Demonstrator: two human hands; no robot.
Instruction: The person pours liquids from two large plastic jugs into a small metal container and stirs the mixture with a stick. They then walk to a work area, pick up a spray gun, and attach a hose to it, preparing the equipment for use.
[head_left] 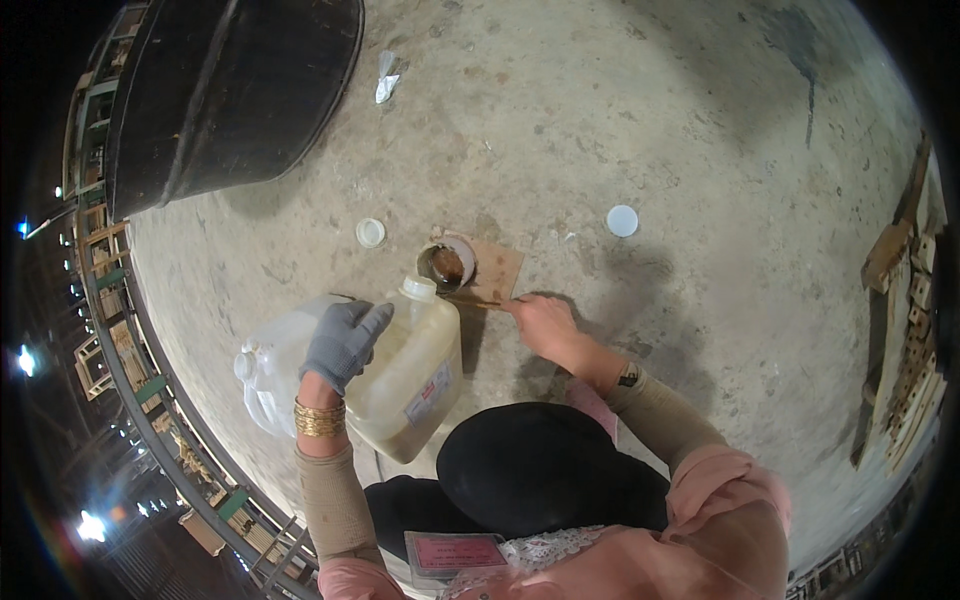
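My left hand [345, 340], in a grey knit glove, is closed round the top handle of a cloudy plastic jug [425, 350]. The jug leans with its mouth toward a small round can [447, 264], which has brown stains inside. Beneath the can lies a square of brown cardboard [500, 270]. With bare fingers, my right hand [545, 325] pinches the end of a thin brown stick [478, 303], whose far end lies close to the jug's neck. A second translucent jug [270, 375] stands left of the first, partly behind my left hand.
A white ring-shaped cap [370, 233] and a white round lid [622, 220] lie on the concrete floor. A big black drum [235, 90] is at the far left, with a small crumpled plastic bag [387, 86] beside it. Wooden pieces [905, 330] are piled at the right edge.
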